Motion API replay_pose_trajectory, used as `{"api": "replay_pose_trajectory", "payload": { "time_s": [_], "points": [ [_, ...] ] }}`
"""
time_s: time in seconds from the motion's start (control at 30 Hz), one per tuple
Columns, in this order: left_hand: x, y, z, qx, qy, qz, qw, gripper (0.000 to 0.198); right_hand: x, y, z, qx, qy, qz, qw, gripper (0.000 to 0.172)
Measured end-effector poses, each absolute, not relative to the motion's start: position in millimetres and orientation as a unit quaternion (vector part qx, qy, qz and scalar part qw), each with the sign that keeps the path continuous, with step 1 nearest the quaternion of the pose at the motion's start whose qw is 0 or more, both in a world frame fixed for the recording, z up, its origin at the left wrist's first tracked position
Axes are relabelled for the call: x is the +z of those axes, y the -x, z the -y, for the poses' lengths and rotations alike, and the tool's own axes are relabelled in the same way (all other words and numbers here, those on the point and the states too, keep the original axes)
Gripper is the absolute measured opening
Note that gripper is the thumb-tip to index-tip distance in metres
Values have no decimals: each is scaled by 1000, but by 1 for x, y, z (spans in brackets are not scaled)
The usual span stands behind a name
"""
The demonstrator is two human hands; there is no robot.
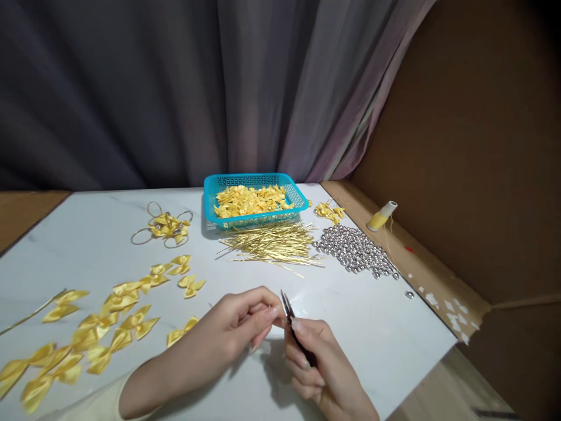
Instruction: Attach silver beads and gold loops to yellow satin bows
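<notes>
Above the table (377, 333), inward of its right edge, your right hand's (323, 355) grip was wrapped around the pointed hand tool (289, 310), probably light, stiff and best held by its dark handles (310, 358), while your left hand's (236, 323) fingertips pressed together, anything between them hidden.

one camera on the person's head, looking forward and down, left hand (239, 321) and right hand (322, 362) close, table (372, 327) below, curtain (254, 88) farthest

Bows (191, 286) look glossy satin, beads (354, 249) shiny metal, the basket (210, 197) smooth plastic.
</notes>
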State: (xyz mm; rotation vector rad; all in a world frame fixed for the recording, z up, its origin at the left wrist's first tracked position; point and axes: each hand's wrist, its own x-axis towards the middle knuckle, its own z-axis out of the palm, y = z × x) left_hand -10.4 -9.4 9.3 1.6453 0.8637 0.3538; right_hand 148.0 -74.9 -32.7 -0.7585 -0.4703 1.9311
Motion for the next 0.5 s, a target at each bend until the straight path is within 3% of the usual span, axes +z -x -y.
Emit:
{"api": "replay_pose_trajectory", "payload": {
  "time_s": [0.5],
  "points": [
    [14, 9, 10, 143, -712, -376, 576, 29, -33, -147, 75, 790, 299, 203, 496, 33]
  ]
}}
